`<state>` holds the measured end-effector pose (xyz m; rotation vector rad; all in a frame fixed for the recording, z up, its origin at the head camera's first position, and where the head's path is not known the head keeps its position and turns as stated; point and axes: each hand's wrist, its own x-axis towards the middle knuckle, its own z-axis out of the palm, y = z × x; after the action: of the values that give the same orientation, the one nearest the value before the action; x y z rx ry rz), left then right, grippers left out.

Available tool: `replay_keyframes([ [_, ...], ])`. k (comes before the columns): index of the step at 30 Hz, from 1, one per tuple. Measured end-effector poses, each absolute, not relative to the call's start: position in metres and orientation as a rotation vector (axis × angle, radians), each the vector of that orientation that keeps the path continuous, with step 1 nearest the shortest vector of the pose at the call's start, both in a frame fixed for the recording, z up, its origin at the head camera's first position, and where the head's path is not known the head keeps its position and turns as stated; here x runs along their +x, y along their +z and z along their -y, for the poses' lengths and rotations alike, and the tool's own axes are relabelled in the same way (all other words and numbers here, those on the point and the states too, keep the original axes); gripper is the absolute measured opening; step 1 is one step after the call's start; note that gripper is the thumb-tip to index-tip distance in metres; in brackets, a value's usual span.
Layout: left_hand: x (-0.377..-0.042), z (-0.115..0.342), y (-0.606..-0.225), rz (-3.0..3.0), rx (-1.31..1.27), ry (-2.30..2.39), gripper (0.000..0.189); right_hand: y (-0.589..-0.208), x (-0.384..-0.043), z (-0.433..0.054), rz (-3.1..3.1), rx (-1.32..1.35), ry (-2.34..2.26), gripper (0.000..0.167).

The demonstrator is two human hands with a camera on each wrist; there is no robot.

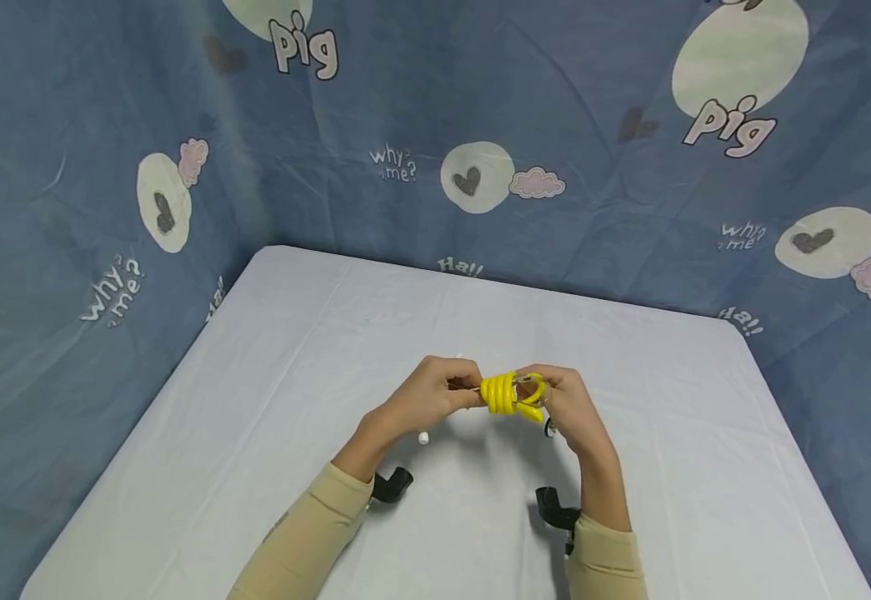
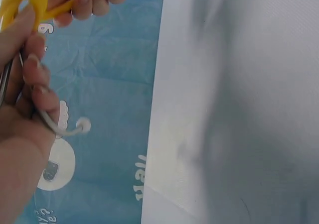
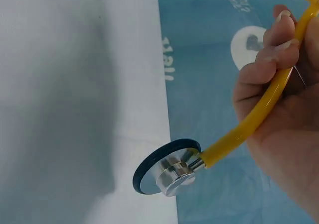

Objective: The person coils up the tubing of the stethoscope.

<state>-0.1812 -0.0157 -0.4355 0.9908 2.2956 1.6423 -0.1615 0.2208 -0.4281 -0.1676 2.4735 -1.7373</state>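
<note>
A stethoscope (image 1: 500, 394) with yellow tubing wound into a tight coil is held up over the table between both hands. My left hand (image 1: 435, 395) grips its metal ear tubes at the coil's left side; a white eartip (image 2: 83, 125) sticks out below those fingers. On the coil's other side, my right hand (image 1: 568, 410) holds the tubing, its fingers curled round the yellow tube (image 3: 249, 125) in the right wrist view. From that tube hangs the silver chest piece (image 3: 175, 176) with its dark rim, beneath the right palm. The hands partly hide the ear tubes.
A white-covered table (image 1: 315, 350) spreads below the hands. Blue printed cloth (image 1: 375, 100) hangs behind it and along the left side. Black curved mounts (image 1: 393, 485) sit at both wrists, below the tan sleeves.
</note>
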Motion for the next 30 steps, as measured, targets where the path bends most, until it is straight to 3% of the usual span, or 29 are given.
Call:
replay_keyframes([
  [21,-0.191,0.019,-0.442,-2.682,0.634,1.786,0.012,-0.429,-0.159,-0.203,-2.413,-0.289,-1.634,0.021],
  [30,-0.192,0.02,-0.446,-2.852,0.546,1.709,0.022,-0.432,-0.16,-0.202,-2.416,-0.311,-1.534,0.029],
])
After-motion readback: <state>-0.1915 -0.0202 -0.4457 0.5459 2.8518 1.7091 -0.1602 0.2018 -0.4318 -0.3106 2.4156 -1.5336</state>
